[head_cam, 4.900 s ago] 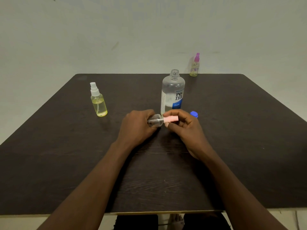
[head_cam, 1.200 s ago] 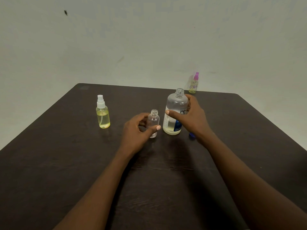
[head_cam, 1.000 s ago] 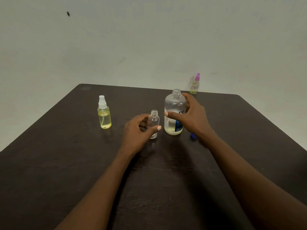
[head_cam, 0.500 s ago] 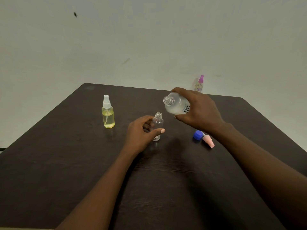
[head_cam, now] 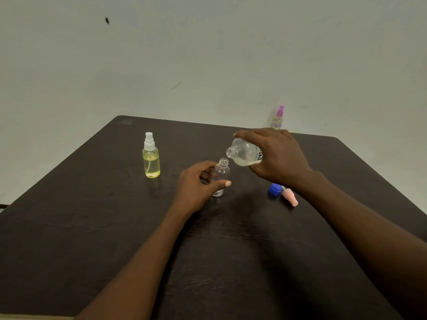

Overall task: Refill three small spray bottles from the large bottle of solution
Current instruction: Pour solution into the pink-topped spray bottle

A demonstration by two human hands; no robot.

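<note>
A small clear spray bottle [head_cam: 221, 172] stands upright and uncapped on the dark table [head_cam: 115, 227], and my left hand [head_cam: 198, 185] grips its lower half. My right hand [head_cam: 277, 158] holds the large bottle of solution [head_cam: 242, 153] tipped sideways in the air, its open mouth just above and right of the small bottle's neck. No stream of liquid shows. A pink spray top [head_cam: 290, 197] and a blue cap [head_cam: 274, 189] lie on the table under my right wrist.
A white-capped spray bottle [head_cam: 151, 158] of yellow liquid stands upright at the left. A purple-capped spray bottle [head_cam: 277, 118] stands at the table's far edge against the pale wall. The table's right edge runs diagonally past my right arm.
My right hand lifted the large bottle off the table and tipped it toward the small bottle's neck. The pink top came off earlier and now lies by the blue cap. My left hand stayed put.
</note>
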